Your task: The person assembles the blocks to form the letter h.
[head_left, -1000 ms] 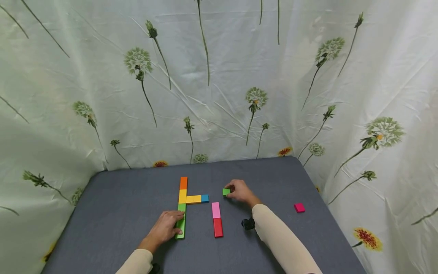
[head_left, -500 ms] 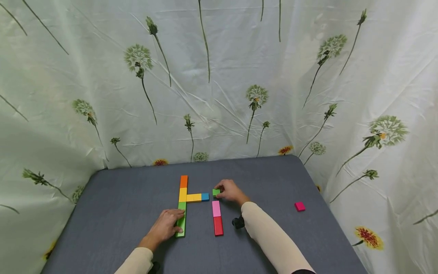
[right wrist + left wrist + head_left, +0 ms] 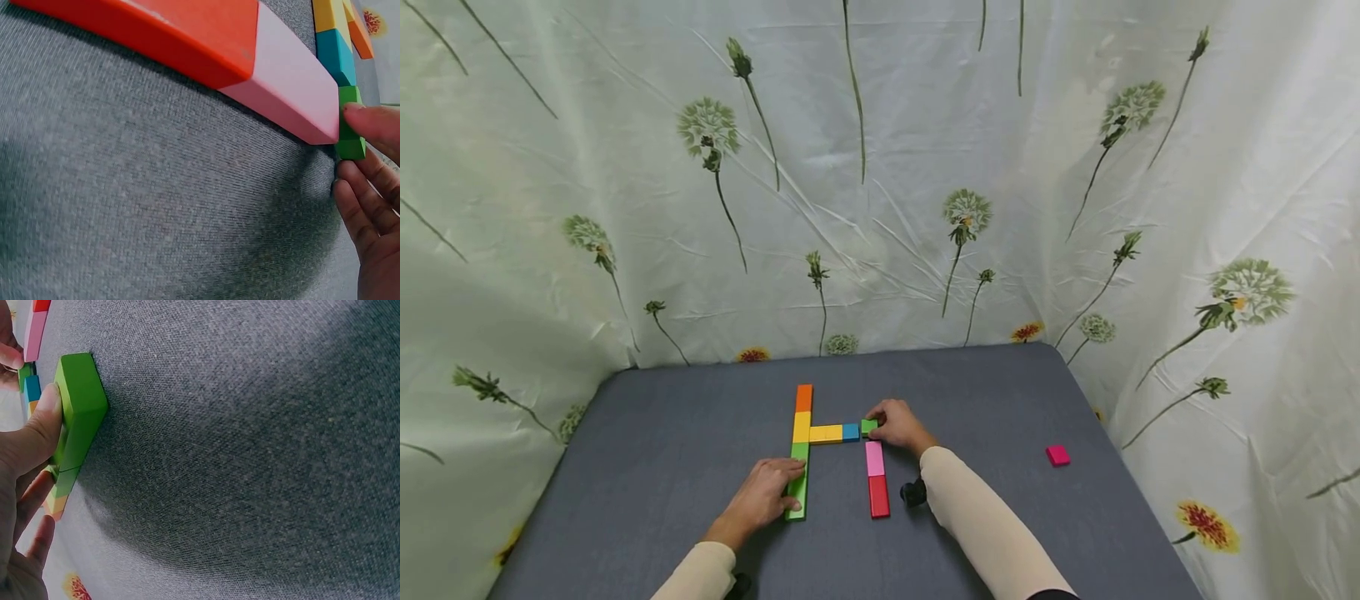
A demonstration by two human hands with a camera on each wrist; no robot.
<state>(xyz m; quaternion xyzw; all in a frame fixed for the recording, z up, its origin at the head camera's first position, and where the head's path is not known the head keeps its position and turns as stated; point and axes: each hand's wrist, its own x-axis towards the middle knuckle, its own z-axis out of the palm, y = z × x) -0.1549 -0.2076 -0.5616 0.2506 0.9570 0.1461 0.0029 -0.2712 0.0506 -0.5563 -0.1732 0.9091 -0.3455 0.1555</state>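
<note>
Small green wooden cube (image 3: 868,427) — light, rigid, likely slick-sided; right hand (image 3: 895,425) pinches its sides beside the blue block (image 3: 850,432). Left hand (image 3: 767,493) — fingers flat, pressing the long green bar (image 3: 797,487).

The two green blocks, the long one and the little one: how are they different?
The long green block is a bar under the left hand; the small green block is a stubby cube pinched by the right hand. The bar ends a column; the cube sits beside the blue block. Both are green.
</note>
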